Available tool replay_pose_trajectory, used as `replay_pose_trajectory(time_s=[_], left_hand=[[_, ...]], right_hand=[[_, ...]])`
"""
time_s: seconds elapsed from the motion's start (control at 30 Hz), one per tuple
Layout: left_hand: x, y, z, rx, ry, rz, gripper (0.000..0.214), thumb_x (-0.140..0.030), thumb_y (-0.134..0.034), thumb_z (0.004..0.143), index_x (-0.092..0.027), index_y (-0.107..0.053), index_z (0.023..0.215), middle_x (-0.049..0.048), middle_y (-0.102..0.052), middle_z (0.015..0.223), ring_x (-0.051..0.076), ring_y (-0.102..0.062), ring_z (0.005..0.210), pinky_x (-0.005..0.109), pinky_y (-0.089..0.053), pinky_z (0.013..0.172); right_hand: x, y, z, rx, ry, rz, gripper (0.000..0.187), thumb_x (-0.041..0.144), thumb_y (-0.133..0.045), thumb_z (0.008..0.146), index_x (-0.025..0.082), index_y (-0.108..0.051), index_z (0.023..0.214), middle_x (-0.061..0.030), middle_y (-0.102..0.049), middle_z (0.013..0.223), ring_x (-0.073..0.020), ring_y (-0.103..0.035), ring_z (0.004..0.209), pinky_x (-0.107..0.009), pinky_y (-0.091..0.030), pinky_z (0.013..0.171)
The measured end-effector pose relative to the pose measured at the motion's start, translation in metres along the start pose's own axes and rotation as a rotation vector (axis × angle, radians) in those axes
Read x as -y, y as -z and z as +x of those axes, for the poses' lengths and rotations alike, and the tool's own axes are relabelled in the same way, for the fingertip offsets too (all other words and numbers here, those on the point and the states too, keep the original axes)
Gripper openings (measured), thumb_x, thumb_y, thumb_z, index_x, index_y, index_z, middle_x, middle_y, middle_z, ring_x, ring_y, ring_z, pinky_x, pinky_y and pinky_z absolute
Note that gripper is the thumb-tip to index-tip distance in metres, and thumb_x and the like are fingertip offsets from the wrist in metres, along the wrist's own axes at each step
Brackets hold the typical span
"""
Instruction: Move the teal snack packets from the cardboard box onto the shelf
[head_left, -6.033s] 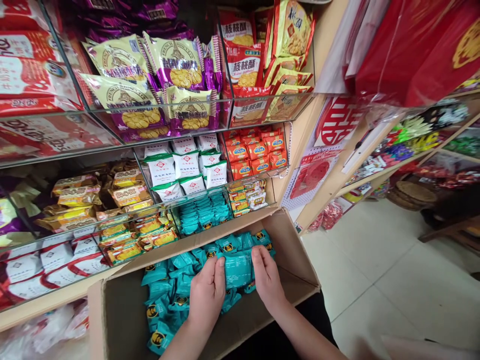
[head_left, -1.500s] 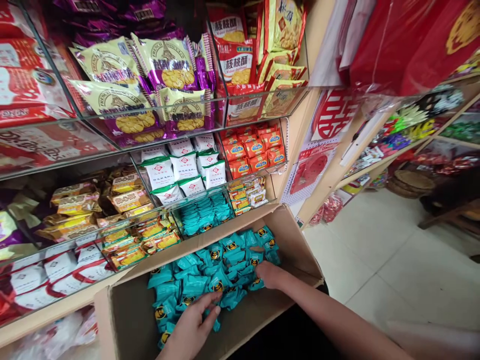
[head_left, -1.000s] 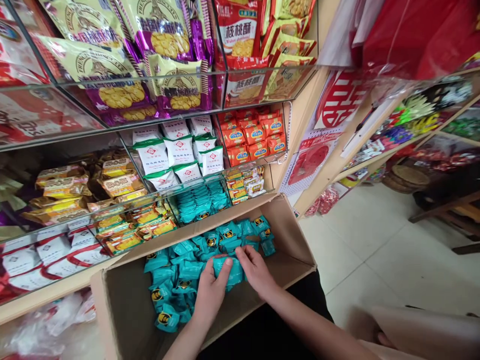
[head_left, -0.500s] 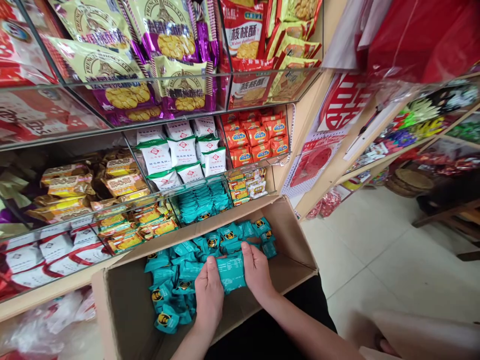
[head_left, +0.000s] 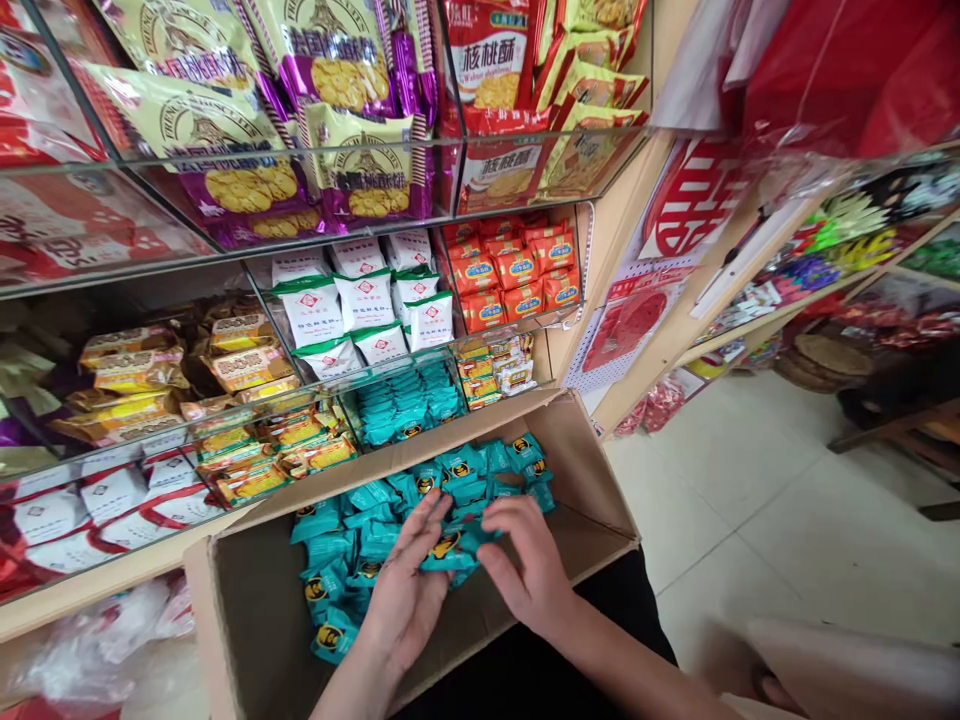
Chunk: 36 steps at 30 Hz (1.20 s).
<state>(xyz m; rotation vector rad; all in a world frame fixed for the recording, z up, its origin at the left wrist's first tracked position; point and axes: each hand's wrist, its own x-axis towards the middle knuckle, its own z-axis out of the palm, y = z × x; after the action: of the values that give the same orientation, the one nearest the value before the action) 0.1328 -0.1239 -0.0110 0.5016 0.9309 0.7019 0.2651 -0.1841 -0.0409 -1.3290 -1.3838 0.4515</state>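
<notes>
A cardboard box holds many small teal snack packets, several showing a round black-and-yellow emblem. Over the pile, one teal snack packet lies against the fingers of my left hand, its emblem side facing up. The left palm is turned partly inward, and the hand covers the packet's left end. At the other end is my right hand, with bent fingers and the thumb held apart from them. Whether the right fingertips touch the packet I cannot tell.
Behind the box rise shelves with clear fronts. They hold teal packets, white-and-green packets, orange-red packets and purple biscuit bags. A wooden shelf post stands to the right, beside the tiled floor.
The packet has turned from its printed text side to its emblem side. My right hand has loosened its pinch, while my left hand has rolled open beneath the packet.
</notes>
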Motion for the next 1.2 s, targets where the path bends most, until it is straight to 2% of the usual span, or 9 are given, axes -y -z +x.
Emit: replay_pose_trajectory(time_s=[0.13, 0.2, 0.3, 0.4, 0.53, 0.73, 0.87, 1.0, 1.2], left_hand=[[-0.001, -0.005, -0.005, 0.060, -0.127, 0.012, 0.046, -0.023, -0.058, 0.072, -0.030, -0.048, 0.116, 0.0023, -0.033, 0.137, 0.026, -0.044, 0.113, 0.032, -0.047, 0.078], [0.001, -0.008, -0.007, 0.079, -0.176, 0.083, 0.050, -0.024, -0.059, 0.071, -0.033, -0.045, 0.119, 0.0011, -0.027, 0.139, 0.027, -0.040, 0.117, 0.031, -0.046, 0.080], [0.006, -0.009, -0.007, 0.046, -0.238, 0.191, 0.065, -0.026, -0.062, 0.068, -0.039, -0.034, 0.125, -0.0010, -0.026, 0.140, 0.023, -0.036, 0.120, 0.028, -0.045, 0.082], [0.010, -0.004, -0.004, -0.007, -0.199, 0.276, 0.058, -0.030, -0.064, 0.067, -0.032, -0.041, 0.121, 0.0026, -0.044, 0.129, 0.019, -0.043, 0.115, 0.027, -0.042, 0.087], [0.009, 0.007, 0.000, 0.097, -0.137, 0.453, 0.036, -0.036, -0.062, 0.068, -0.018, -0.058, 0.099, 0.0049, -0.062, 0.100, 0.018, -0.056, 0.094, 0.030, -0.041, 0.087], [-0.004, 0.019, 0.001, 0.166, -0.241, 0.843, 0.036, -0.033, -0.065, 0.064, -0.021, -0.058, 0.097, 0.0003, -0.063, 0.083, 0.015, -0.057, 0.079, 0.025, -0.046, 0.072], [-0.031, 0.014, 0.003, 0.012, -0.328, 0.788, 0.039, -0.034, -0.065, 0.063, -0.019, -0.056, 0.099, 0.0015, -0.063, 0.079, 0.014, -0.058, 0.074, 0.026, -0.047, 0.069], [-0.073, 0.004, 0.016, -0.096, -0.394, 0.540, 0.039, -0.030, -0.070, 0.059, -0.016, -0.057, 0.093, 0.0041, -0.064, 0.083, 0.015, -0.059, 0.074, 0.025, -0.048, 0.066], [-0.123, 0.000, 0.071, -0.103, -0.291, 0.364, 0.021, -0.014, -0.068, 0.059, -0.014, -0.059, 0.079, 0.0037, -0.064, 0.072, 0.013, -0.059, 0.061, 0.024, -0.047, 0.055]], right_hand=[[0.000, -0.009, -0.003, 0.039, -0.771, 0.676, 0.035, 0.051, -0.042, 0.080, 0.021, -0.045, 0.096, -0.0034, -0.055, 0.078, -0.0157, -0.055, 0.066, -0.032, -0.046, 0.057], [0.001, -0.012, -0.002, 0.133, -0.941, 0.959, 0.038, 0.052, -0.052, 0.073, 0.021, -0.044, 0.093, -0.0006, -0.055, 0.074, -0.0138, -0.055, 0.059, -0.030, -0.046, 0.052], [0.003, -0.014, -0.002, 0.078, -0.931, 1.026, 0.040, 0.042, -0.069, 0.062, 0.019, -0.047, 0.087, 0.0002, -0.056, 0.077, -0.0131, -0.054, 0.062, -0.026, -0.044, 0.051], [0.000, -0.011, -0.003, 0.028, -0.871, 0.872, 0.038, 0.038, -0.071, 0.060, 0.018, -0.049, 0.086, 0.0029, -0.055, 0.069, -0.0097, -0.050, 0.058, -0.022, -0.039, 0.051], [-0.007, -0.006, -0.008, 0.125, -0.717, 0.734, 0.032, 0.033, -0.070, 0.063, 0.018, -0.050, 0.083, 0.0052, -0.051, 0.063, -0.0071, -0.045, 0.056, -0.019, -0.034, 0.051], [-0.009, -0.002, -0.010, 0.225, -0.651, 0.677, 0.031, 0.037, -0.066, 0.066, 0.018, -0.049, 0.082, 0.0053, -0.049, 0.062, -0.0077, -0.045, 0.055, -0.020, -0.035, 0.052], [-0.021, 0.007, -0.007, 0.216, -0.646, 0.614, 0.029, 0.045, -0.055, 0.074, 0.017, -0.050, 0.077, 0.0004, -0.054, 0.067, -0.0115, -0.052, 0.061, -0.024, -0.040, 0.056], [-0.049, 0.021, -0.011, 0.241, -0.604, 0.287, 0.023, 0.039, -0.051, 0.077, 0.016, -0.054, 0.076, -0.0005, -0.054, 0.065, -0.0119, -0.051, 0.061, -0.024, -0.040, 0.057], [-0.073, 0.033, -0.024, 0.302, -0.581, -0.057, 0.016, 0.026, -0.046, 0.077, 0.015, -0.056, 0.073, -0.0009, -0.055, 0.063, -0.0122, -0.050, 0.059, -0.023, -0.037, 0.055]])
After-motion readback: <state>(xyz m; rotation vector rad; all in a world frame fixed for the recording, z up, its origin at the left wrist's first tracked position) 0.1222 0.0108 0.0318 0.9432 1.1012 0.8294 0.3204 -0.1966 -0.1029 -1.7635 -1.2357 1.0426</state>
